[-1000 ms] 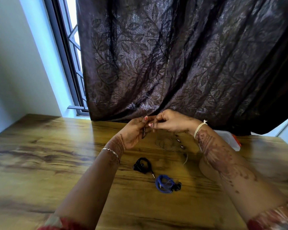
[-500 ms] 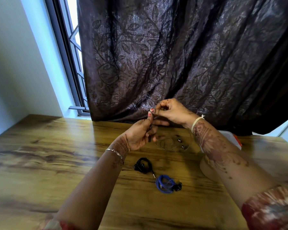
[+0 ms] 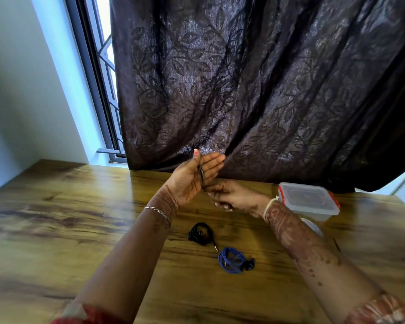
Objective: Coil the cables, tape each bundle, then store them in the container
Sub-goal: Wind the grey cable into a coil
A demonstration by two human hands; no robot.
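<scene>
A thin dark cable [image 3: 201, 175] is held up left of the container [image 3: 309, 202], above the table [image 3: 56, 230]. Its long axis is kept nearly upright, laid along the palm of the left hand [image 3: 192, 181], whose fingers are kept straight and pressed together. Its lower end is pinched by the curled fingers of the right hand [image 3: 232, 198], nearer the container. A black coil [image 3: 200, 233] and a blue coil [image 3: 232, 260] are seen lying left of the container, closer to the person. A dark curtain [image 3: 267, 90] is hung behind the container.

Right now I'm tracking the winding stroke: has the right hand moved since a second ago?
Yes: the right hand, pinching the thin cable, dropped toward the table, nearer the stationary black coiled earphones.
</scene>
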